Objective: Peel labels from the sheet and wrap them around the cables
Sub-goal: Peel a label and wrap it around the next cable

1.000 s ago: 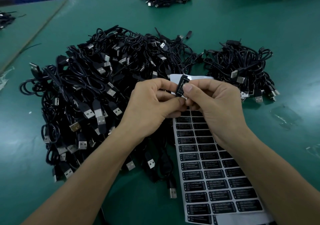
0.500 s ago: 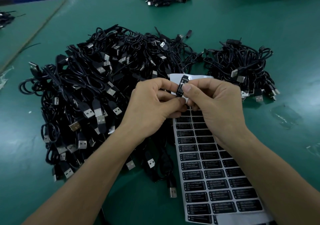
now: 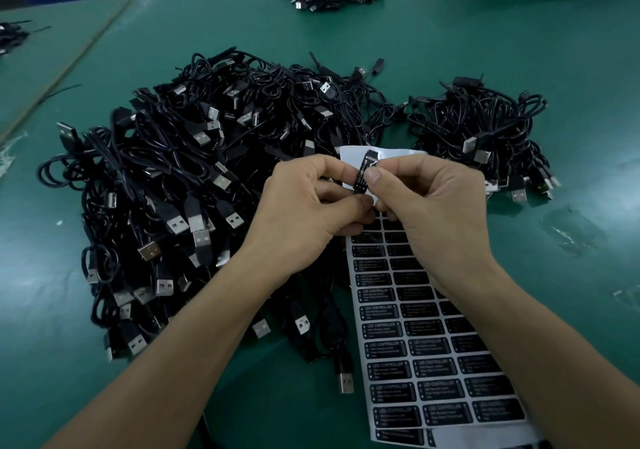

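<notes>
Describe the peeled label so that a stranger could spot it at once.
Find the big heap of black cables on the green table, then the label sheet lying at its right edge. Above the sheet's far end the left hand and right hand meet. The peeled label is the single black strip pinched on end between their fingertips; all others lie flat in rows.
</notes>
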Available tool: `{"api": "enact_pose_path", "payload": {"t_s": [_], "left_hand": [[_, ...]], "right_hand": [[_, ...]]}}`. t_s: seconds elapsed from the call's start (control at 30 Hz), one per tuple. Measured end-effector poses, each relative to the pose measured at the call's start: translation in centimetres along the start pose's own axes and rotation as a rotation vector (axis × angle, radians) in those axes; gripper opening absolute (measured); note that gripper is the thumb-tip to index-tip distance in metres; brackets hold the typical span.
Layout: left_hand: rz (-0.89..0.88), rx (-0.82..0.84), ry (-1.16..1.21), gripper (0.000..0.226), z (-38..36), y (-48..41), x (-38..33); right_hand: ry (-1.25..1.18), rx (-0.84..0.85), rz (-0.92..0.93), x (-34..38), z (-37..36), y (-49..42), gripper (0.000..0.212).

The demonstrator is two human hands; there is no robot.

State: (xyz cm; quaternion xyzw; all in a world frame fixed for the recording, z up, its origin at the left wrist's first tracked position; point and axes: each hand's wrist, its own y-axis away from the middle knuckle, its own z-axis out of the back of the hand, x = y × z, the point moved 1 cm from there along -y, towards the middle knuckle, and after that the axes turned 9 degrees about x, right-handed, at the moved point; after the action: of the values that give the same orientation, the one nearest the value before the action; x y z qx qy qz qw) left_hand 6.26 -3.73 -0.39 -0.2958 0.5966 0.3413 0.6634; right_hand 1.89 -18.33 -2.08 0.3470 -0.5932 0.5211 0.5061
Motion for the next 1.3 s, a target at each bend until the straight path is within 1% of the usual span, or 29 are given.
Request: {"api": "enact_pose_path", "payload": {"t_s": [0.77, 1.0, 1.3], "left_hand": [[-0.002, 0.012, 0.01, 0.013, -0.29, 0.1, 0.0], [-0.001, 0.018, 0.02, 0.014, -0.32, 0.2, -0.11], [-0.019, 0.015, 0.002, 0.014, -0.25, 0.25, -0.05]], "right_hand": [[0.071, -0.061, -0.019, 0.21, -0.05, 0.19, 0.012], [0.065, -0.069, -0.02, 0.28, 0.0, 0.27, 0.007], [0.044, -0.061, -0.015, 0.37, -0.02, 0.24, 0.013]]}}
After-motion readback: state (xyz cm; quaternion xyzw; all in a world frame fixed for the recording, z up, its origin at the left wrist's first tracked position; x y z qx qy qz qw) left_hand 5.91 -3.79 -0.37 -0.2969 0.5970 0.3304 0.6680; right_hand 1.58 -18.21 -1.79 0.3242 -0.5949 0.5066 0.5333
